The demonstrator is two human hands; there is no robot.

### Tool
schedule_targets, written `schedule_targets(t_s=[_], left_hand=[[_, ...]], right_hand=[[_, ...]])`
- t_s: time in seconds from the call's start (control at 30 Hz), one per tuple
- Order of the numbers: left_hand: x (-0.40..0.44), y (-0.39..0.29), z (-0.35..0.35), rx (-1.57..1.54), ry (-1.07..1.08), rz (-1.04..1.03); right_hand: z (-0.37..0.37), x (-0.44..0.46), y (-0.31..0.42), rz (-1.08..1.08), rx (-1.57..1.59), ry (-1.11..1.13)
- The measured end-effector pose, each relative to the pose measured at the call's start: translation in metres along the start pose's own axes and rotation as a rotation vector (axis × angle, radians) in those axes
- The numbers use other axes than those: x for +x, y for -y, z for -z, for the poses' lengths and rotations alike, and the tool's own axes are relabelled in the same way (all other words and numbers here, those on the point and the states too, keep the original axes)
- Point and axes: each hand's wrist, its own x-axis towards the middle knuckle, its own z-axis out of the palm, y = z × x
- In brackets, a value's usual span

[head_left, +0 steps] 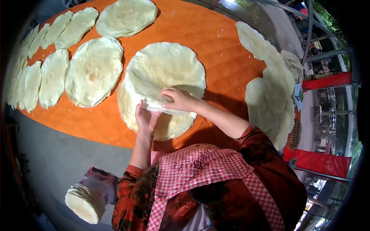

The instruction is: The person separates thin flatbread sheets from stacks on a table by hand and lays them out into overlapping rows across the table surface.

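Note:
A large round, pale flatbread (165, 65) is in front of me, its near edge lifted. Beneath it lies another flatbread (169, 128), showing along the near and left sides. My left hand (145, 118) holds the raised near edge from below, with part of its fingers hidden under the bread. From the right, my right hand (179, 100) reaches over the top with curled fingers that grip the same flatbread close to that edge. The two hands are a short way apart.
An orange-covered table (219, 50) bears several flatbread piles (93, 71) on the left and overlapping flatbreads (271, 92) on the right. A cloth (293, 66) lies at the right edge. Below left, another flatbread stack (83, 204) sits near a plastic bag (101, 184).

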Motion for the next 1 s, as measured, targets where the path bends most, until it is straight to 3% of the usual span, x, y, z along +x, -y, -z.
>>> schedule_targets(t_s=[0.17, 0.27, 0.47, 0.57, 0.67, 0.77, 0.9, 1.0], left_hand=[[0.003, 0.000, 0.010, 0.144, -0.057, -0.007], [0.000, 0.000, 0.001, 0.175, -0.085, -0.022], [0.002, -0.005, 0.006, 0.223, -0.094, 0.002], [0.004, -0.005, 0.011, 0.279, -0.131, 0.020], [0.006, -0.005, 0.011, 0.304, -0.133, 0.022], [-0.001, -0.007, -0.008, 0.191, -0.101, 0.010], [0.005, -0.009, 0.006, 0.205, -0.118, 0.025], [0.007, -0.007, 0.001, 0.279, -0.210, 0.029]], right_hand=[[0.004, 0.004, -0.002, 0.019, 0.142, 0.020], [0.000, 0.006, 0.000, -0.043, 0.204, -0.077], [-0.005, 0.018, 0.014, -0.002, 0.038, -0.086], [0.006, 0.022, 0.030, -0.248, 0.152, 0.015], [0.000, 0.027, 0.032, -0.184, 0.043, -0.083], [0.010, 0.037, 0.024, -0.338, 0.302, -0.114], [0.008, 0.039, 0.018, -0.251, 0.186, -0.213], [0.002, 0.035, 0.020, -0.281, 0.128, -0.111]])
